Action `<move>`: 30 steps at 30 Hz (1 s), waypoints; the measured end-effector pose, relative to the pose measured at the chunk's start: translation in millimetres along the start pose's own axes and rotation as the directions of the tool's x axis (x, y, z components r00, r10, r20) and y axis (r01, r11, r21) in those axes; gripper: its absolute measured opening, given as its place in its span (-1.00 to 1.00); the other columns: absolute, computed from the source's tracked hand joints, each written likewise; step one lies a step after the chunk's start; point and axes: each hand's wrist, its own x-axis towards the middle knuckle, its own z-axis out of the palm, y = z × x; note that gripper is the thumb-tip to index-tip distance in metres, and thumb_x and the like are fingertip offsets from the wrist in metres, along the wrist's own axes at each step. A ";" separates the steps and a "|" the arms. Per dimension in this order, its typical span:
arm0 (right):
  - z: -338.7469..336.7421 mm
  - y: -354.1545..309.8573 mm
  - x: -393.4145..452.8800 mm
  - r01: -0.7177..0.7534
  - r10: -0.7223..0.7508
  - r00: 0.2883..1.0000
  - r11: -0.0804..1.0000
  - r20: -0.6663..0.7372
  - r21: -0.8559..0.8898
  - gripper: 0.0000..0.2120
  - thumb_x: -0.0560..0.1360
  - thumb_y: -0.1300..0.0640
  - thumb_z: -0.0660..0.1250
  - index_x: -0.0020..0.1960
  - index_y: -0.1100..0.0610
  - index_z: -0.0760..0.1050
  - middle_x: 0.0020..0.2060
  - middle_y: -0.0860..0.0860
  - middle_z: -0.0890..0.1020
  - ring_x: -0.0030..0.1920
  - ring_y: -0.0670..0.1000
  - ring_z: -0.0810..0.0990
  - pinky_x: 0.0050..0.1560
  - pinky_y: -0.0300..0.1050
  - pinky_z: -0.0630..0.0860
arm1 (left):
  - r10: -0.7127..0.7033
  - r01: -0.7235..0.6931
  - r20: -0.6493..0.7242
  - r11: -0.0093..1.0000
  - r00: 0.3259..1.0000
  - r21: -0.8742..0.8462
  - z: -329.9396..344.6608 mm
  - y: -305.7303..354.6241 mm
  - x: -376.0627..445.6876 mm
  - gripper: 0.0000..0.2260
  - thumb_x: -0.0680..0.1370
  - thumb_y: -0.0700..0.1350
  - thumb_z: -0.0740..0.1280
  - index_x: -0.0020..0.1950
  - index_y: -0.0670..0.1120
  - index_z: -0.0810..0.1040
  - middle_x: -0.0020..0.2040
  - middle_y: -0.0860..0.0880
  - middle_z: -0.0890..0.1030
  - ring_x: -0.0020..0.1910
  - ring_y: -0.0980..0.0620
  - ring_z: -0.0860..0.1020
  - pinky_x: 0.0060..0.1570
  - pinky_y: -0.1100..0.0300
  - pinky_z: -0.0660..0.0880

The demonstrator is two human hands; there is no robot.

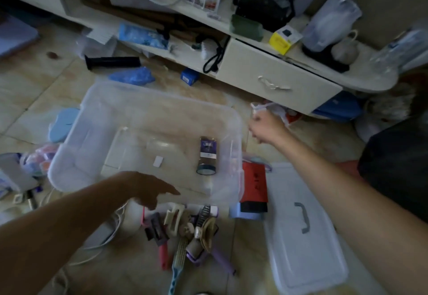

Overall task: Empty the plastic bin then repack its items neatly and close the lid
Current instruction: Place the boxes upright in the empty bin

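One clear plastic bin (148,142) sat open on the tiled floor at the centre of the frame, holding three things: a purple packet (207,147), a roll of tape (206,169) and a small white tag (158,161). Its one lid (303,227) lay flat at lower right. The left hand (148,187) hovered at the bin's near rim, fingers loosely extended. The right hand (265,127) pinched a white plastic bag (275,109) beyond the bin's right edge. A heap of combs and hair clips (190,232) lay below.

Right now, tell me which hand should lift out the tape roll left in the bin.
Probably left: the left hand hovers open at the bin rim near the tape roll; the right hand grips something outside.
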 end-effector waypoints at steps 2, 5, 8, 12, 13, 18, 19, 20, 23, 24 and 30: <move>18.1 56.6 -8.0 -0.113 0.091 0.986 0.981 -0.137 -0.159 -0.82 0.53 0.11 0.23 -0.08 0.20 0.54 -0.15 0.23 0.63 -0.08 0.25 0.66 -0.16 0.00 0.54 | -0.019 0.017 -0.032 0.997 0.999 -0.071 -11.3 -4.7 -3.8 -0.18 0.40 0.06 0.54 0.55 0.24 0.18 0.48 0.05 0.36 0.43 0.03 0.37 0.38 0.13 0.34; 74.0 104.4 -38.1 -0.271 0.271 0.962 0.948 -0.024 -0.167 -0.38 0.50 -0.22 0.32 0.41 0.11 0.31 0.26 0.22 0.44 0.25 0.28 0.50 0.16 0.08 0.51 | -0.012 0.019 -0.065 0.994 0.998 0.108 -1.1 -1.3 -9.6 -0.28 0.48 0.08 0.45 0.55 0.21 0.17 0.50 0.07 0.34 0.44 0.03 0.34 0.45 0.08 0.26; 111.2 119.2 -54.0 -0.296 0.311 0.949 0.932 0.044 -0.207 -0.10 0.41 -0.37 0.36 0.55 -0.03 0.03 0.37 0.21 0.32 0.31 0.28 0.42 0.18 0.16 0.47 | 0.079 0.002 -0.310 0.967 0.947 0.254 17.4 -1.7 -10.4 -0.52 0.60 0.01 0.29 0.51 0.19 0.29 0.45 0.07 0.43 0.38 0.07 0.44 0.39 0.20 0.32; 125.0 126.2 -57.6 -0.302 0.293 0.952 0.946 -0.088 -0.120 -0.07 0.34 -0.27 0.51 0.49 -0.03 0.05 0.29 0.19 0.41 0.19 0.27 0.52 0.06 0.14 0.53 | 0.216 -0.099 -0.448 0.958 0.867 0.270 17.0 -2.9 -16.5 -0.61 0.56 0.21 0.29 0.37 0.16 0.50 0.30 0.14 0.56 0.21 0.18 0.54 0.23 0.33 0.43; 120.9 125.2 -58.3 -0.319 0.311 0.946 0.944 -0.095 -0.085 -0.06 0.32 -0.24 0.53 0.48 -0.02 0.06 0.27 0.19 0.42 0.18 0.28 0.53 0.06 0.13 0.54 | 0.269 -0.151 -0.491 0.952 0.829 0.267 17.2 -5.9 -20.2 -0.58 0.53 0.29 0.27 0.30 0.14 0.55 0.21 0.13 0.61 0.11 0.20 0.58 0.14 0.35 0.49; 60.1 102.2 -63.6 -0.266 0.247 0.936 0.963 -0.249 -0.047 -0.17 0.31 -0.17 0.54 0.36 0.00 0.12 0.19 0.21 0.45 0.10 0.29 0.55 -0.02 0.16 0.58 | 0.443 -0.125 -0.568 0.851 0.693 0.510 28.9 -29.7 -24.8 -0.36 0.58 0.40 -0.09 0.23 0.02 0.56 0.05 -0.01 0.63 -0.10 0.01 0.66 -0.12 0.09 0.62; 46.3 91.4 -63.7 -0.213 0.181 0.936 0.974 -0.301 -0.077 -0.17 0.31 -0.17 0.54 0.37 0.01 0.13 0.18 0.21 0.45 0.09 0.28 0.55 -0.05 0.15 0.58 | 0.432 -0.104 -0.556 0.846 0.711 0.524 29.9 -30.5 -24.8 -0.30 0.56 0.43 -0.18 0.26 0.02 0.52 0.09 -0.02 0.61 -0.06 -0.02 0.65 -0.09 0.06 0.61; 34.4 77.9 -64.6 -0.144 0.100 0.933 0.984 -0.346 -0.101 -0.17 0.32 -0.16 0.54 0.38 0.01 0.13 0.16 0.20 0.45 0.07 0.26 0.56 -0.10 0.12 0.58 | 0.403 -0.086 -0.534 0.849 0.743 0.521 29.4 -28.9 -26.8 -0.26 0.52 0.44 -0.24 0.30 0.03 0.47 0.13 -0.01 0.58 -0.01 -0.01 0.63 -0.04 0.06 0.60; 22.4 26.2 -60.4 0.086 -0.128 0.924 0.988 -0.361 -0.130 -0.17 0.38 -0.11 0.51 0.45 -0.03 0.08 0.14 0.14 0.43 -0.04 0.14 0.55 -0.29 -0.08 0.48 | 0.394 -0.086 -0.533 0.855 0.749 0.511 27.2 -28.3 -26.3 -0.31 0.51 0.43 -0.27 0.31 0.11 0.40 0.16 0.06 0.51 0.00 0.09 0.56 -0.01 0.21 0.52; 27.3 6.9 -56.4 0.139 -0.164 0.932 0.985 -0.323 -0.100 -0.17 0.39 -0.11 0.51 0.45 -0.06 0.06 0.14 0.12 0.41 -0.07 0.12 0.54 -0.34 -0.13 0.46 | 0.391 -0.093 -0.545 0.865 0.741 0.493 26.5 -28.1 -27.1 -0.33 0.51 0.43 -0.27 0.29 0.13 0.40 0.15 0.08 0.50 -0.02 0.12 0.54 -0.04 0.24 0.51; 123.4 -66.3 -13.4 0.017 -0.014 0.989 1.000 0.146 -0.018 0.02 0.38 -0.22 0.47 0.56 -0.11 -0.16 0.28 0.19 0.40 0.14 0.28 0.57 0.06 0.09 0.60 | 0.487 -0.192 -0.600 0.852 0.635 0.488 26.7 -33.8 -27.6 -0.46 0.59 0.35 -0.15 0.17 0.12 0.50 0.04 0.09 0.54 -0.08 0.11 0.56 -0.11 0.21 0.55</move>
